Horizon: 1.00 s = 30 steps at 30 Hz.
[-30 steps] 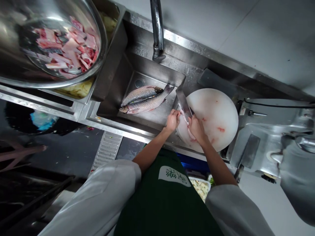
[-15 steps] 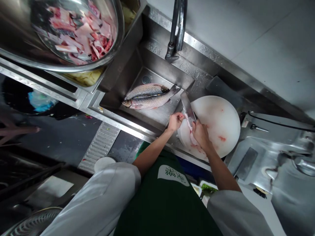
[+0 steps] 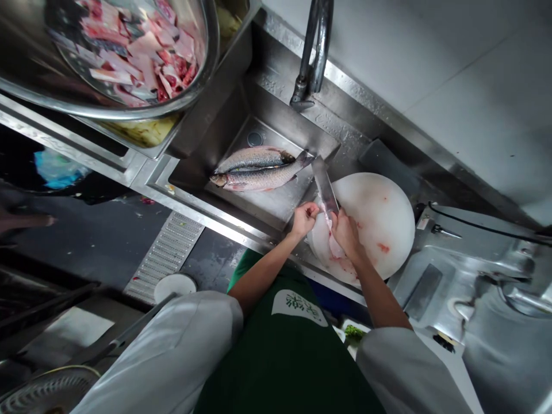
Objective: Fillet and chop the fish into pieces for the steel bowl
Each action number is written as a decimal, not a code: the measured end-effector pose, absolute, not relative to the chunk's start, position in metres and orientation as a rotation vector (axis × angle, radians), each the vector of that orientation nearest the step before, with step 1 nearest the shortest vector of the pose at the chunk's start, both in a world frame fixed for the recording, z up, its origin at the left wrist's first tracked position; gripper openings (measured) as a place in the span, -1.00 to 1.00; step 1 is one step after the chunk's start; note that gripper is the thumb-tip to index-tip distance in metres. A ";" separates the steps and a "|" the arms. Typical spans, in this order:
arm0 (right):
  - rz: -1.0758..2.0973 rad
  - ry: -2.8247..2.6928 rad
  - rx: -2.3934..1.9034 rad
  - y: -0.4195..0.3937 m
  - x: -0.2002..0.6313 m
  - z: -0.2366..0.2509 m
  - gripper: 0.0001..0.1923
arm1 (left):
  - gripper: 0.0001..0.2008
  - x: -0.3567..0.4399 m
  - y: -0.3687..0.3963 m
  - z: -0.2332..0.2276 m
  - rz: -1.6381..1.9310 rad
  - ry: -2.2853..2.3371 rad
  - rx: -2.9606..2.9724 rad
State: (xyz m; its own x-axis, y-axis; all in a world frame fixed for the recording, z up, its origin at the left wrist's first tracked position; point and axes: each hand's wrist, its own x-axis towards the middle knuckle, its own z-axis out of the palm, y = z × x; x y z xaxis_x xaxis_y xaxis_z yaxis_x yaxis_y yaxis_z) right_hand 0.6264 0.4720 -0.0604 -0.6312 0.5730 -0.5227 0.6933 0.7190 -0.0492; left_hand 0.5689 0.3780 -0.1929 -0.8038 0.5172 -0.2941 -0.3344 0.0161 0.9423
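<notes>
My right hand (image 3: 346, 234) grips a wide-bladed kitchen knife (image 3: 324, 187), its blade slanting up and left over the rim of the round white cutting board (image 3: 379, 215). Below the blade and partly under my right hand lies a pale pink strip of fish flesh (image 3: 335, 248). My left hand (image 3: 305, 219) is closed with fingertips pinched together, close to the strip's upper end at the board's left edge. Whatever those fingers hold is too small to make out. Two whole fish (image 3: 259, 177) lie side by side in the sink, one tail near the knife tip.
The steel sink (image 3: 276, 214) has a faucet (image 3: 308, 75) behind it. At upper left, a large metal bowl (image 3: 210, 54) holds cut fish pieces, above a tray of yellowish contents (image 3: 150, 131). A metal machine (image 3: 457, 276) stands right of the board. Red smears mark the board.
My left hand has shifted slightly left and down, its fingers curled tighter. The knife has moved a little down the strip with my right hand. The whole view has shifted slightly.
</notes>
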 end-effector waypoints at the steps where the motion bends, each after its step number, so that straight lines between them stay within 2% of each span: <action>1: -0.334 2.445 0.967 0.474 0.624 -0.061 -0.67 | -0.82 0.570 0.377 -0.193 1.838 1.729 0.240; 14: -0.367 2.534 0.953 0.486 0.627 -0.077 -0.61 | -0.92 0.575 0.375 -0.194 1.731 2.036 0.312; 23: -0.272 2.468 0.904 0.475 0.663 -0.057 -0.66 | -0.82 0.572 0.376 -0.183 1.683 2.050 0.389; 30: -0.361 2.503 0.980 0.474 0.622 -0.065 -0.59 | -0.81 0.576 0.369 -0.183 1.770 1.989 0.260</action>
